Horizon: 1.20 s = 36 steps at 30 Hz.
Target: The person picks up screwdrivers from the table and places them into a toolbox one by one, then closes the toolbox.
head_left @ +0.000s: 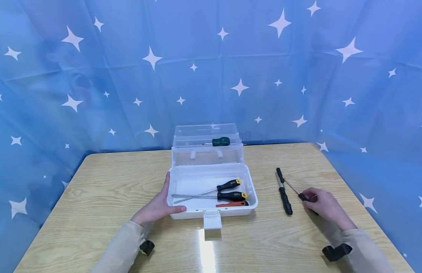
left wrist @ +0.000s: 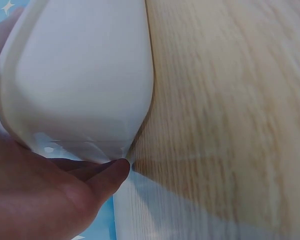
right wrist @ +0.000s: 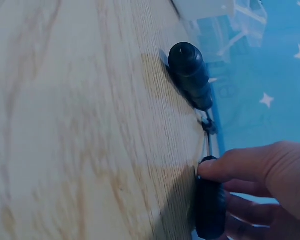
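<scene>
My left hand (head_left: 155,207) grips the left end of a white toolbox (head_left: 193,215), its thumb at the front corner and its fingers along the side. Inside the box lie two black-and-yellow screwdrivers, a long one (head_left: 231,196) and another (head_left: 229,184) crossing behind it, and a red-and-black handled tool (head_left: 231,204). Over at the right, my right hand (head_left: 323,204) pinches the black handle of a screwdriver (right wrist: 210,205) low at the table, its shaft pointing away. Beside it lies a second black-handled screwdriver (head_left: 285,201), with another black handle (head_left: 279,173) beyond.
The toolbox's clear lid (head_left: 207,156) stands raised at the back, with a green-handled screwdriver (head_left: 221,141) in its upper part. Beneath everything is a wooden table (head_left: 112,189). A blue star-patterned curtain (head_left: 197,91) hangs behind and along both sides.
</scene>
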Motion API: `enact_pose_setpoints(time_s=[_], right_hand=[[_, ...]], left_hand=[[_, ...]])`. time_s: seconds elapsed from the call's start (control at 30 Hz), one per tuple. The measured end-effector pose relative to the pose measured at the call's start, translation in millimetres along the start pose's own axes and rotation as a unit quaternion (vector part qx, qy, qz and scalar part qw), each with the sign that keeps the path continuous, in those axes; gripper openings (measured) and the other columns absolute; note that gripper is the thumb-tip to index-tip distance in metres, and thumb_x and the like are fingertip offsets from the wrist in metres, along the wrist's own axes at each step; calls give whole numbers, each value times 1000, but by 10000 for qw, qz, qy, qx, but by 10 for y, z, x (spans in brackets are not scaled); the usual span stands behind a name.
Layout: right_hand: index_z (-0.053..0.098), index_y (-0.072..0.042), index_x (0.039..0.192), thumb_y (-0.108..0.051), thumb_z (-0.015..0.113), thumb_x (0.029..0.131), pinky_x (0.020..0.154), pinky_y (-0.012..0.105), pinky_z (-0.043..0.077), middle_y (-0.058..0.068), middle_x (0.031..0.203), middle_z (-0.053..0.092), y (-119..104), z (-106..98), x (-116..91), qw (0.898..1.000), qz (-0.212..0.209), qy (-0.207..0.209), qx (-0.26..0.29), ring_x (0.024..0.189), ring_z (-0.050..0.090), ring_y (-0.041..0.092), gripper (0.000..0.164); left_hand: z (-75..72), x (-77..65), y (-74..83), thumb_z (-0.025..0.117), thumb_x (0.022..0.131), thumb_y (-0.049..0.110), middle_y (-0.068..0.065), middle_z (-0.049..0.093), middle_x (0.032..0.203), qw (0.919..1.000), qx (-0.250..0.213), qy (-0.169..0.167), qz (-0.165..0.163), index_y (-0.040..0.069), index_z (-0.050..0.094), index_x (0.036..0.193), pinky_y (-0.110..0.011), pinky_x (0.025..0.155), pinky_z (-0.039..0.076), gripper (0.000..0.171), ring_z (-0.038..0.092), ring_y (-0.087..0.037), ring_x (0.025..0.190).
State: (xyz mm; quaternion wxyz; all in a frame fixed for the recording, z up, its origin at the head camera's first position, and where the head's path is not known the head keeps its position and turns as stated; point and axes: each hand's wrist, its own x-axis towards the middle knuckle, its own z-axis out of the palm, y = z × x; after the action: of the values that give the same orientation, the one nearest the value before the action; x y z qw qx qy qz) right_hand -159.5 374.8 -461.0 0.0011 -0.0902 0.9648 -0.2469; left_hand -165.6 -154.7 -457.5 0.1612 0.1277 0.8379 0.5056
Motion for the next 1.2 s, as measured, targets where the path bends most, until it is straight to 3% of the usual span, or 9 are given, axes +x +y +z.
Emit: enact_pose_setpoints(time_s=[0.47, 1.2], right_hand=[[67, 6, 103, -5, 71, 85, 63, 38, 47, 9, 85, 66, 26, -23, 17, 9996, 96, 250, -64, 76, 62, 25, 22], [71, 0, 105, -4, 68, 85, 67, 40, 47, 11, 92, 68, -120, -113, 86, 9987, -7, 495, 151, 84, 63, 31, 21]], left_hand=[[15, 15, -21, 82, 78, 32, -21, 0, 159, 10000, -28, 28, -15, 17, -20, 152, -60, 108, 20, 127, 14, -42, 141], [19, 10, -15, 81, 79, 30, -19, -1, 159, 9999, -106, 33, 4, 19, -21, 152, -60, 108, 19, 126, 13, -41, 142]])
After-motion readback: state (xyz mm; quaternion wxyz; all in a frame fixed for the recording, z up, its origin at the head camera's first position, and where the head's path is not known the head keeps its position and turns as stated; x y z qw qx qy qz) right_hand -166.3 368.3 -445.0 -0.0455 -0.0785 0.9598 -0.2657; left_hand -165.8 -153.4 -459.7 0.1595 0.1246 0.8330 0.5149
